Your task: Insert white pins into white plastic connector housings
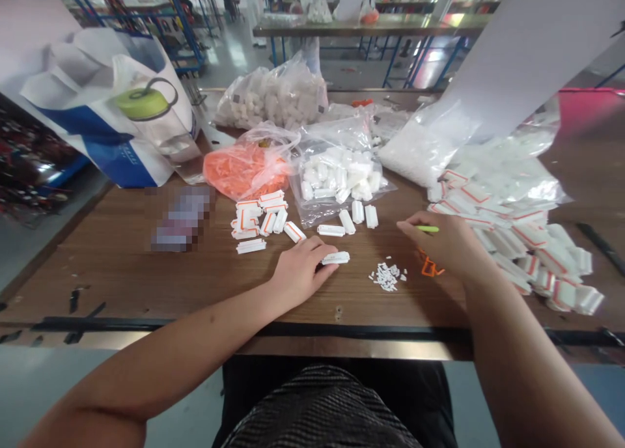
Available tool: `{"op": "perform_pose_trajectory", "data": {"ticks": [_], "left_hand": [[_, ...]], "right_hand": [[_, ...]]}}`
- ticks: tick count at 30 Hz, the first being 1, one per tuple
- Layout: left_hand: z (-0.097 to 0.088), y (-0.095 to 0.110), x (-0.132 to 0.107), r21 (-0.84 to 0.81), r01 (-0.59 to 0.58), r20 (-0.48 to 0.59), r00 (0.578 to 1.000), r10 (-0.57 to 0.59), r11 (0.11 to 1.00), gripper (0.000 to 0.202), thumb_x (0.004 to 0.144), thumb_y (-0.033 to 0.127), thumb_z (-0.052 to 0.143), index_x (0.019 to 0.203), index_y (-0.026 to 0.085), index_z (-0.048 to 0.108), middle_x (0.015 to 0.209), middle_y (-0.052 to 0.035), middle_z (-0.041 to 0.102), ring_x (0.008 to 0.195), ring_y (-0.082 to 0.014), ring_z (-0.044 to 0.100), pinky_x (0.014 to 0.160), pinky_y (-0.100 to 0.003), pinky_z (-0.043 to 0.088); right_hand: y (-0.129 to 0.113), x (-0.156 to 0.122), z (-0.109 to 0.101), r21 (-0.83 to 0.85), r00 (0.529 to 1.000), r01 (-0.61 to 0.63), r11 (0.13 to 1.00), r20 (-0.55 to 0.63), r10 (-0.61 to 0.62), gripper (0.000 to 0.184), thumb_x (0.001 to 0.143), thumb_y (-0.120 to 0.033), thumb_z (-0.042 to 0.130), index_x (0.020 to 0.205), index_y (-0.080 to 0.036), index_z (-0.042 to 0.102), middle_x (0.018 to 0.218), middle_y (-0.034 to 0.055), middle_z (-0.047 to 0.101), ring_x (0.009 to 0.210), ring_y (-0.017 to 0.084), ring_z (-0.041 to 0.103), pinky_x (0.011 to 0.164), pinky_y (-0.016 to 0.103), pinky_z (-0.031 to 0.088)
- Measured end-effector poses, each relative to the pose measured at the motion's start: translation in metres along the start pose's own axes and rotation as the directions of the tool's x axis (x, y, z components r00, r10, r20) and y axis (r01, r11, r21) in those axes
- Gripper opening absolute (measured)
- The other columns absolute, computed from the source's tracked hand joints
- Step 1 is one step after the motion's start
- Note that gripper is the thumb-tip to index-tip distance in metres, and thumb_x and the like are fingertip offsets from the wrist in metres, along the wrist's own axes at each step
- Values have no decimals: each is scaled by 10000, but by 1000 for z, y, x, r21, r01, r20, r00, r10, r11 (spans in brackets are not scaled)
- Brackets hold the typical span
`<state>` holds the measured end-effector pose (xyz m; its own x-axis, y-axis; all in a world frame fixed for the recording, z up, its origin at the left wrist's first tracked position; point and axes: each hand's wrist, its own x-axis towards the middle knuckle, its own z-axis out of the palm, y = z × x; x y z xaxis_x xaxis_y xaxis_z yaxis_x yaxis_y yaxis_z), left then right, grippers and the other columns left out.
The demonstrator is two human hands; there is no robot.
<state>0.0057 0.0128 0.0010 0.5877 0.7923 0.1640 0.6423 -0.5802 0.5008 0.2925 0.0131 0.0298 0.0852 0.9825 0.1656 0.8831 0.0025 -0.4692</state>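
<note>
"How are your hands set?"

"My left hand point(305, 272) is closed in a pinch, thumb against fingers, on one end of a white piece point(336, 258) just above the table point(146, 282). My right hand point(446, 243) is curled nearly closed around a bright green stick point(428, 228); I can't tell what its hidden end is."

"What lies close by?"

"Between my hands, a little nearer, there's a small pile of white bits point(387, 277). Orange frames point(430, 266) sit just under my right hand."

"What could go wrong there?"

"The bits look tiny and loose, so a low sweep of either hand could scatter them, perhaps over the near edge. If my pinch is too light, the white piece could twist or slip, since I have only one end."

"And farther out?"

"To the right, a heap of orange-edged pieces point(532, 239) leans on itself near my forearm; an elbow knock could send some sliding. Far left of the piece I hold, more white pieces point(247, 220) lie close together, before an orange-filled bag point(247, 168) and a clear bag point(336, 174)."
</note>
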Motion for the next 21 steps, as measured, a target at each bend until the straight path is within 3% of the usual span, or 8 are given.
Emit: {"op": "perform_pose_trajectory", "data": {"ticks": [2,5,9,12,15,18,21], "left_hand": [[0,0,0,28,-12,5,1000,12,1000,184,949,310,565,1091,225,645,1026,-44,659,982,-227,601,814,-365,514],[-1,-2,2,35,-20,7,1000,20,999,169,949,305,563,1073,218,637,1004,-45,651,979,-222,592,844,-369,505],[-3,-7,5,-83,14,-30,999,-16,996,241,959,328,536,1147,207,626,1020,-60,660,940,-210,610,850,-377,499],[-9,-6,5,-264,72,-8,997,-76,962,290,950,352,527,1172,199,636,1029,-69,683,888,-194,633,813,-354,507],[-21,2,4,-485,179,83,984,-158,856,298,919,382,557,1139,198,639,1078,-78,696,942,-194,643,776,-325,528],[-33,16,5,-654,312,248,949,-195,689,303,871,409,591,1077,188,611,898,-52,681,798,-175,642,541,-242,506],[-38,32,11,-750,380,326,924,-198,542,247,829,381,628,976,187,583,915,-46,666,829,-179,658,507,-216,493]], "right_hand": [[6,6,-4,-223,996,61,973,69,-47,153,841,-326,633,832,-217,741,823,55,753,709,235,674,576,302,428],[11,18,0,-442,991,112,890,116,-67,270,903,-218,499,1015,-185,743,1066,119,730,893,275,683,653,332,447],[13,30,6,-480,983,142,866,168,-67,406,871,-90,447,1178,-182,696,1146,126,699,937,258,674,680,324,446],[16,23,-6,-456,987,132,880,143,-74,436,864,-107,478,1256,-183,653,1198,113,681,963,242,664,728,319,465],[22,-3,-26,-343,992,90,935,111,-55,282,856,-204,553,1068,-220,739,1043,57,727,834,206,670,695,301,469],[26,-36,-39,-260,964,157,953,252,-90,185,846,-268,587,884,-267,768,893,6,730,757,175,656,628,267,438],[24,-58,-39,-396,932,262,880,340,-125,250,876,-224,539,973,-287,760,960,25,704,788,176,644,543,250,349]]}}
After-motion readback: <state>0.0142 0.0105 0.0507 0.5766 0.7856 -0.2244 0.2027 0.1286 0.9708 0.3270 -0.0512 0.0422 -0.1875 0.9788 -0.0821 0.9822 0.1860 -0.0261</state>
